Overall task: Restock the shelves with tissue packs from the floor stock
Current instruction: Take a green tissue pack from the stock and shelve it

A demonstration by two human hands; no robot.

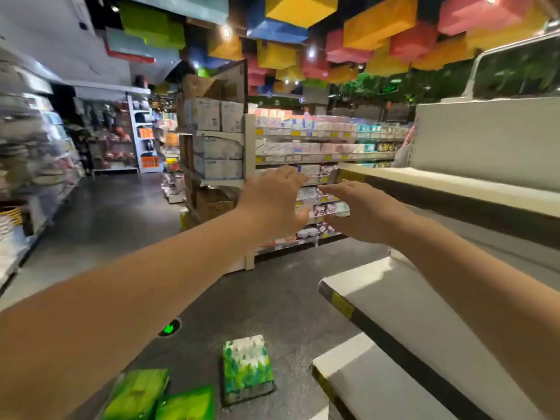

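Head view, shop aisle. Both bare arms stretched forward at chest height, hands close together, not touching. Left hand (274, 201): fingers loosely curled, holding nothing. Right hand (357, 212): fingers straight and together, palm down, holding nothing; it hovers just off the front edge of the upper shelf (454, 189) on the right.

Right-side unit: pale boards, dark front strips with yellow price tags. Middle shelf (424, 310) and lower shelf (372, 389) step out below the upper one.

Floor stock at bottom of frame on dark floor (106, 213): one tissue pack with green-and-white leaf print (247, 368) standing near the lower shelf's corner; two bright green packs (160, 398) lying side by side to its left, partly cut off by the frame edge.

Far shelving (318, 140) across the aisle is stocked with boxed goods, blurred. Coloured blocks (303, 31) hang from the ceiling.
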